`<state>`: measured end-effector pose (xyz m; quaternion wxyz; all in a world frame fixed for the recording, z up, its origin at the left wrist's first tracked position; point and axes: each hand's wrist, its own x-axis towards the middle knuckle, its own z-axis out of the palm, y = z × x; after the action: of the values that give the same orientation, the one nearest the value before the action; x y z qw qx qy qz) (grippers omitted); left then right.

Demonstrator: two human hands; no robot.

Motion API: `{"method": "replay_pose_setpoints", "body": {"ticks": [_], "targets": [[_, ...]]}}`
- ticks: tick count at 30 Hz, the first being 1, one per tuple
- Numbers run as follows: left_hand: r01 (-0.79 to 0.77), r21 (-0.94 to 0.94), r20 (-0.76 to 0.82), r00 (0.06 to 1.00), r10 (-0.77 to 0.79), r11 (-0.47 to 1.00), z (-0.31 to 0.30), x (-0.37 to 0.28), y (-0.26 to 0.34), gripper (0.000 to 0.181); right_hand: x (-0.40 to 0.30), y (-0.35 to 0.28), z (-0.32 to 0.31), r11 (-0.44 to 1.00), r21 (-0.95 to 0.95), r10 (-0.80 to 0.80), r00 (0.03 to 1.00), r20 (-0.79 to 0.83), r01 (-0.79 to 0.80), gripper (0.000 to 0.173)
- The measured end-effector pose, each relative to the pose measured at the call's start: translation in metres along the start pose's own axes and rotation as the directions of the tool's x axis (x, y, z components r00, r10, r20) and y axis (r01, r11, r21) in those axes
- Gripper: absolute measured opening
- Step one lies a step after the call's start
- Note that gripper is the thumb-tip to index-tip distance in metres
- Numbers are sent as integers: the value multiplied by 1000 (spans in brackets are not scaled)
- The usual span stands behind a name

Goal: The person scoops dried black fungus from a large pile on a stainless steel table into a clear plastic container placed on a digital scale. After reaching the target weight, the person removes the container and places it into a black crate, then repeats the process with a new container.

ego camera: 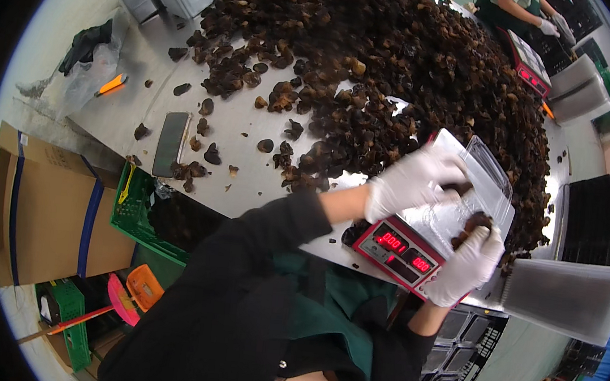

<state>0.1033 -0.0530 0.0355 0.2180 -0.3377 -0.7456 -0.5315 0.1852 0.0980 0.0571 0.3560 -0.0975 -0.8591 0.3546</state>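
Note:
Both my hands wear white gloves and work over a red electronic weighing scale [394, 255] with a lit red display. On its metal plate lies a clear plastic tray [489, 166], partly hidden by my hands. My left hand [417, 181], a little blurred, curls over the plate with a dark piece of fungus [462, 189] at its fingertips. Between the fingers and thumb of my right hand [464, 270] is a brown piece of fungus [473, 226], held at the plate's right side. A large heap of dark brown wood-ear-like fungus [404, 47] spreads behind the scale.
A phone [171, 143], an orange utility knife [112, 85] and loose pieces lie on the metal table [218, 183] leftward. Stacked clear trays [564, 300] stand at right. A green crate [129, 208] and cardboard box [52, 217] are lower left. A gloved co-worker [517, 7] stands beyond another scale [530, 69].

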Motion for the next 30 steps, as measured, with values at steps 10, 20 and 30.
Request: {"method": "replay_pose_setpoints", "body": {"ticks": [10, 20, 30], "targets": [[-198, 281, 177, 972, 152, 939, -12, -2, -11, 41, 22, 94, -14, 976, -206, -60, 995, 79, 75, 27], [406, 675, -63, 863, -501, 615, -224, -191, -156, 32, -63, -13, 42, 887, 122, -442, 741, 504, 446, 37], [276, 712, 137, 848, -513, 646, -143, -185, -49, 74, -70, -19, 172, 800, 99, -416, 428, 802, 592, 46]]}}
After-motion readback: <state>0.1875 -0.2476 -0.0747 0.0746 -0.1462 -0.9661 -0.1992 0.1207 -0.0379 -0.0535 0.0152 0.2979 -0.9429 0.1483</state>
